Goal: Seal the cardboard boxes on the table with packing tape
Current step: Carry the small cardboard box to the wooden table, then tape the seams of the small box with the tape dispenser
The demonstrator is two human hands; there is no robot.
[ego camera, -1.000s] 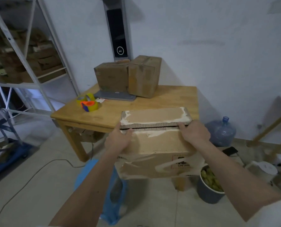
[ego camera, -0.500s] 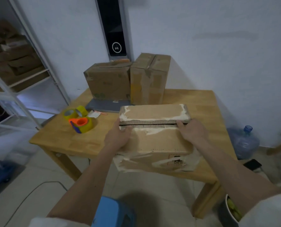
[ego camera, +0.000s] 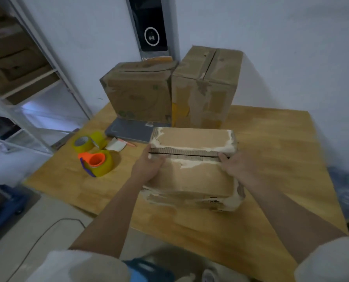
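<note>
While both forearms reach in from the bottom of the frame, a worn brown cardboard box with torn white patches on its top flaps (ego camera: pixel 192 171) sits at the centre of the frame on the light wooden table (ego camera: pixel 271 159), its two top flaps meeting along a dark slit that is not taped. The left hand (ego camera: pixel 149 167) grips the left end of that box, fingers wrapped around the corner by the slit. The right hand (ego camera: pixel 235 165) holds the right end, fingers curled over the edge of the near flap. Behind it, in the upper middle of the frame, a squat brown cardboard box with faded green print (ego camera: pixel 139 92) stands on a flat grey tablet-like slab (ego camera: pixel 132 130), touching a taller brown cardboard box with old tape scraps (ego camera: pixel 206 86) to its right. At centre left on the table lies a roll of yellowish tape on an orange and blue dispenser (ego camera: pixel 97 162), with a second yellowish tape roll (ego camera: pixel 86 142) just behind it and a small scrap of white paper (ego camera: pixel 115 144) nearby. Metal shelving with stacked cartons (ego camera: pixel 16 64) fills the upper left.
</note>
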